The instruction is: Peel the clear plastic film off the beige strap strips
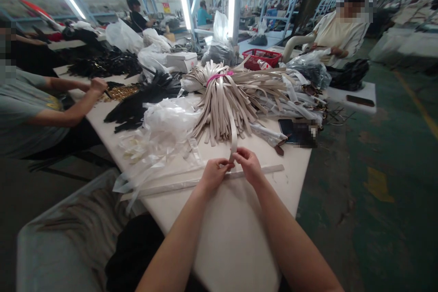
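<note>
Beige strip (234, 134): upright at its lower end, just beyond the fingertips at 12 o'clock; its upper part merges into the bundle, so can't tell if it's separate.
Left hand (215, 173): nearly closed, fingertips pinching the strip's bottom end.
Right hand (248, 162): thumb and fingers pinched on the same strip, just above the left, on its 3 o'clock side; other fingers loosely curled.
Progress: one strip in hand. Rest of the bundle (222, 105) is thick and fanned out at 12 o'clock, so I'd judge plenty is left. Strips in bin (85, 223) at 8 o'clock; can't tell if they count as done.
Strip looks: narrow, flat, pale, smooth, slightly bowed. Holes or stitching too small to make out.
Bundle looks: loose ends splayed toward 6 o'clock, gathered by a pink tie (219, 76).
Sleeved strip (171, 187): seems to be in clear film, flat on the table (239, 232), running 8 to 3 o'clock by the wrists.
Clear plastic (167, 121): crumpled heap, 10 o'clock.
Black strips (137, 105): piled past the plastic, 10 o'clock.
Phone (290, 131): dark, 2 o'clock.
</note>
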Demonstrator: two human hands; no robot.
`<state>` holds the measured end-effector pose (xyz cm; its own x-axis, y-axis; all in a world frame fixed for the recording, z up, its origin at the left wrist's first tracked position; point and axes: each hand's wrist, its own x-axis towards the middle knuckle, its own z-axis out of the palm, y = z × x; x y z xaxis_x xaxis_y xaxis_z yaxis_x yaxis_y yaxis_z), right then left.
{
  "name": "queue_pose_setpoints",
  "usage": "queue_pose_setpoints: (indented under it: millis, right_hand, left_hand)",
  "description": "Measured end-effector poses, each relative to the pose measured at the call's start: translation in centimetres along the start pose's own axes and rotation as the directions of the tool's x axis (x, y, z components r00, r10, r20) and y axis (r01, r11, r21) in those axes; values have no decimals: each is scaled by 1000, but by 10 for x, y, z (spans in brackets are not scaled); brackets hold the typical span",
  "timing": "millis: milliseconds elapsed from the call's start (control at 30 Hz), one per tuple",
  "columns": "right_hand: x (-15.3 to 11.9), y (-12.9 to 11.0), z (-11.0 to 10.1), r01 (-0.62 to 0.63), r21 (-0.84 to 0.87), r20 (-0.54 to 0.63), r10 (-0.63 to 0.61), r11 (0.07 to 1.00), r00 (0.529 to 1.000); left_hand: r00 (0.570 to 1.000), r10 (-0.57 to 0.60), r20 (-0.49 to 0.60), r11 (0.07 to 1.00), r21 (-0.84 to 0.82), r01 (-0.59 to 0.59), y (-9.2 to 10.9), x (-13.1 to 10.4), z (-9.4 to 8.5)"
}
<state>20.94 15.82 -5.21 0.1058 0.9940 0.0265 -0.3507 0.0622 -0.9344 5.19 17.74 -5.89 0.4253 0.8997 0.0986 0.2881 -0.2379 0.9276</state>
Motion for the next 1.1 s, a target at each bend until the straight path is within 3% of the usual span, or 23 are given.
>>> queue_pose_setpoints:
  millis: [100, 200, 367, 600, 667, 767, 867, 933, 1000, 1100]
  right_hand:
    - [5, -11, -9, -2, 87, -38, 5, 996, 999]
    - [4, -15, -15, 1, 67, -25, 1, 998, 1000]
    - [-10, -18, -2, 165, 16, -162, -161, 986, 974]
    - [-41, -48, 21, 78, -28, 12, -77, 997, 997]
    - [-47, -58, 17, 55, 33, 12, -55, 998, 998]
    - [-52, -67, 8, 107, 97, -145, -92, 989, 985]
    - [-61, -64, 7, 198, -21, -339, -193, 980, 921]
    - [-71, -55, 13, 187, -133, -411, -226, 973, 883]
    - [-80, -45, 20, 145, -204, -415, -220, 968, 883]
    - [-89, -34, 21, 99, -204, -315, -161, 974, 935]
  left_hand:
    - [999, 9, 42, 998, 68, -12, 8, -5, -4]
    - [998, 25, 64, 992, 118, -32, 20, -6, -10]
    - [996, 40, 74, 995, 93, -47, 42, -3, -22]
    - [987, 130, 96, 944, 293, -153, 68, -13, -37]
    - [984, 139, 112, 890, 421, -174, 73, -20, -34]
    - [983, 130, 132, 778, 601, -184, 75, -28, -23]
    - [993, 87, 83, 686, 717, -120, 74, -29, -11]
    - [997, 65, 48, 646, 759, -78, 73, -29, -3]
    - [997, 59, 57, 618, 782, -81, 72, -28, 4]
    - [993, 54, 103, 577, 809, -115, 70, -29, 13]
